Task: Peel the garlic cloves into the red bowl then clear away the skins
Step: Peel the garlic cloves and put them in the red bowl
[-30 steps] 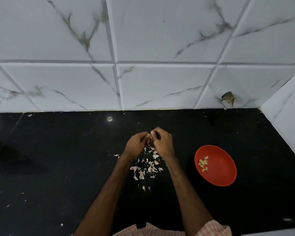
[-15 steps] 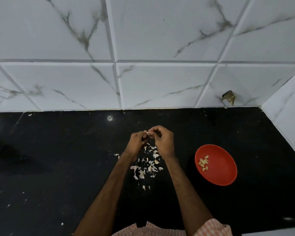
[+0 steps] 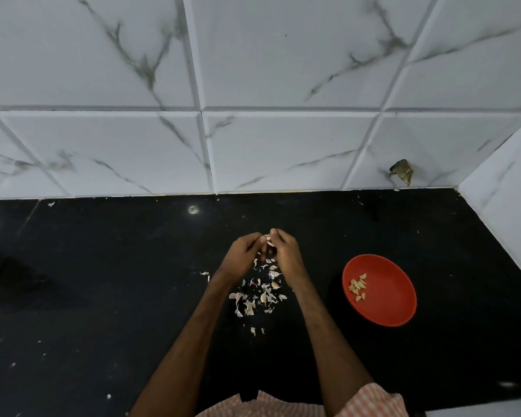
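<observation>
Looking down through the head camera, I see the left hand [image 3: 243, 251] and right hand [image 3: 286, 251] meeting over the black surface [image 3: 103, 281], fingers curled, together pinching one garlic clove [image 3: 268, 238] at their fingertips. Loose skins [image 3: 262, 291] lie scattered beneath the wrists. The red bowl [image 3: 385, 308], apart to the right, holds a cluster of peeled cloves [image 3: 358, 286].

Pale garlic clove [image 3: 267, 238] btw fingers [image 3: 253, 236], above scattered skins [image 3: 262, 293]; red bowl [image 3: 388, 299] w/ peeled cloves [image 3: 358, 286] well rt.
</observation>
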{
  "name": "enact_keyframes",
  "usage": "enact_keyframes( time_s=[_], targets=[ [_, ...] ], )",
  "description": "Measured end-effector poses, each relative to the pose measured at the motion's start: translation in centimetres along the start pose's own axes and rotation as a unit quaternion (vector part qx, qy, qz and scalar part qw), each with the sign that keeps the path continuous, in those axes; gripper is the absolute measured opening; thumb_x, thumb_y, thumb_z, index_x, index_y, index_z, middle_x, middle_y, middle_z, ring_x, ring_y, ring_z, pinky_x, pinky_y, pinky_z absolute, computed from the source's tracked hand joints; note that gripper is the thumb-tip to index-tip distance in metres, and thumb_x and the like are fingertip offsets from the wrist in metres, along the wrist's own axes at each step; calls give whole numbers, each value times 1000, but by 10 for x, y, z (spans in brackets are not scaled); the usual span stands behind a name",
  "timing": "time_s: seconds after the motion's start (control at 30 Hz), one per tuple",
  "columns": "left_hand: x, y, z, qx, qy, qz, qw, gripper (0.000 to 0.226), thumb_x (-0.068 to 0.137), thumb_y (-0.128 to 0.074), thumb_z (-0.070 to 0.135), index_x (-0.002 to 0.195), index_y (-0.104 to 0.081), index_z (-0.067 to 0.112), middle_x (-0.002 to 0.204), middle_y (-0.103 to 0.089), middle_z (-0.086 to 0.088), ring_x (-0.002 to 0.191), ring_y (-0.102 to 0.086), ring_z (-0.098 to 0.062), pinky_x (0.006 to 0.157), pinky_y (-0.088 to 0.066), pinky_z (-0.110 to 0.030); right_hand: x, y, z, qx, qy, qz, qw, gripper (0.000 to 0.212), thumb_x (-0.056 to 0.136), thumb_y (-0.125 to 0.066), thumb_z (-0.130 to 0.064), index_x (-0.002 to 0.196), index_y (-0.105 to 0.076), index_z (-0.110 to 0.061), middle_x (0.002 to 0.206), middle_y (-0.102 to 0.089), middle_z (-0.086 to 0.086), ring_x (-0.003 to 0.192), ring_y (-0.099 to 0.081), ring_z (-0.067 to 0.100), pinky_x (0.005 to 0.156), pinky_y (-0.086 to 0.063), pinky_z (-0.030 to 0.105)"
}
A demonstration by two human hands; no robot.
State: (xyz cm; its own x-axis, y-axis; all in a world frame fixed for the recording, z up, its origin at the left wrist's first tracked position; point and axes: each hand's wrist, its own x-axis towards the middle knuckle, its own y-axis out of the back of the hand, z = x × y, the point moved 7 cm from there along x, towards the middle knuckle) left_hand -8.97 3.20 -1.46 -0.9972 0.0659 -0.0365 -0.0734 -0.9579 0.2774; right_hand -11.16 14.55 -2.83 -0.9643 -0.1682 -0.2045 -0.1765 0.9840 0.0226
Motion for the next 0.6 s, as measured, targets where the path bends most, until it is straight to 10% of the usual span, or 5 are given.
enact_keyframes(
  time_s=[0.13, 0.6],
  targets=[
    [2, 3, -4, 42, -16, -11, 999, 33, 105, -44, 24, 77, -59, 14, 66, -63, 4, 68, -60, -14, 71, -46, -30, 3, 11, -4, 17, 2, 32, 999, 22, 100, -58, -20, 98, -61, 1, 75, -63, 3, 57, -56, 5, 50, -43, 17],
    [2, 9, -12, 52, 19, 37, 998, 37, 106, -42, 25, 71, -54, 20, 60, -58, 2, 58, -52, -13, 62, -44, -32, 4, 10, -13, 2, 59, 25, 998, 9, 90, -69, -1, 97, -71, -6, 85, -72, 4, 69, -64, 12, 54, -52, 23]
  ],
)
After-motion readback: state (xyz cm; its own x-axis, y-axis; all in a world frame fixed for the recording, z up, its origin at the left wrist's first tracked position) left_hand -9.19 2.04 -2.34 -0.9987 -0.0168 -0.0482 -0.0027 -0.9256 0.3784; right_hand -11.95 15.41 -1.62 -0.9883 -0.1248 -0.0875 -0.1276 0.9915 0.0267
